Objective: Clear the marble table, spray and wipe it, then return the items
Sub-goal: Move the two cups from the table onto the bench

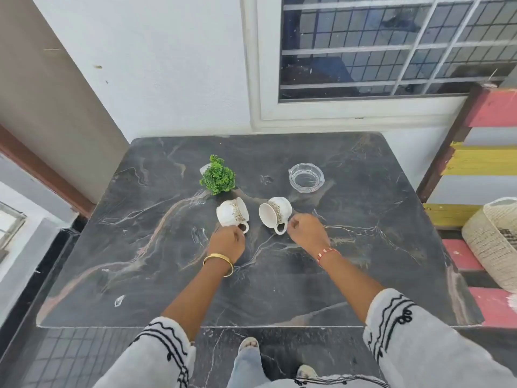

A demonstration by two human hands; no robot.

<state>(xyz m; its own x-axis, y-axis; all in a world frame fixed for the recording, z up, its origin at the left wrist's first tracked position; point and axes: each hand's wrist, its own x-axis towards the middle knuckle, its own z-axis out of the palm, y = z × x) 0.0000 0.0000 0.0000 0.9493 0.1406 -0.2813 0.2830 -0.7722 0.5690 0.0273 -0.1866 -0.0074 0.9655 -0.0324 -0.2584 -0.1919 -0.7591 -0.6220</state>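
Two white teacups with gold bands are tilted over the dark marble table (167, 275). My left hand (227, 243) pinches the handle of the left cup (231, 212). The handle of the right cup (274, 212) is pinched by my right hand (307, 232). Behind the cups, a small green plant (217, 176) in a white pot lies tipped on the table. A clear glass ashtray (306, 177) sits at the back right.
A woven basket (492, 239) stands on a striped red, yellow and grey bench (481, 161) to the right of the table. A wall and a barred window (391, 46) are behind it. My feet (247, 345) show below the table's front edge.
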